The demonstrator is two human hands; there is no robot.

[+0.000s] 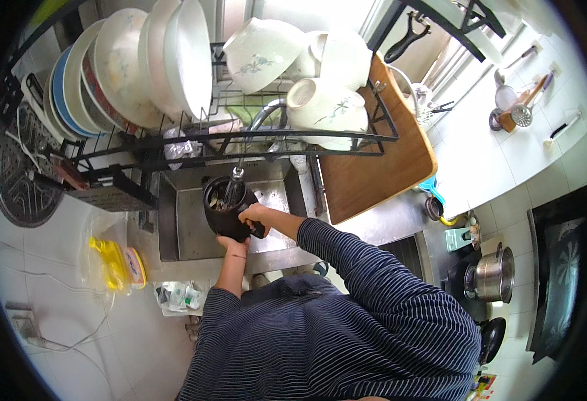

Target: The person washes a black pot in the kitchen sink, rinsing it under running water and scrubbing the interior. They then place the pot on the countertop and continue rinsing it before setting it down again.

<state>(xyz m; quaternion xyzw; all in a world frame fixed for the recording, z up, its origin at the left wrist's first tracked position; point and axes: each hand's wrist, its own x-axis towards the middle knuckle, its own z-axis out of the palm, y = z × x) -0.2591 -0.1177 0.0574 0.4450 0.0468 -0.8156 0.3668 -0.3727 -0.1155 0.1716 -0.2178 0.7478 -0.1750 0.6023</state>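
A dark, deep pot (221, 218) is held tilted over the stainless steel sink (191, 240). Its short side handle (258, 229) is in the grip of my right hand (254, 214). From the near side, my left hand (233, 243) supports the pot low on its wall, with the fingers partly hidden under it. Water (231, 193) streams into the pot's mouth from the metal faucet (237, 173) above. Inside lie pale and brownish bits, too small to name.
A black dish rack (233, 134) spans above the sink, bearing plates (128, 65) and bowls (263, 55). A wooden cutting board (378, 175) leans at the right. Yellow bottles (115, 265) are at the left; a steel pot (494, 275) stands far right.
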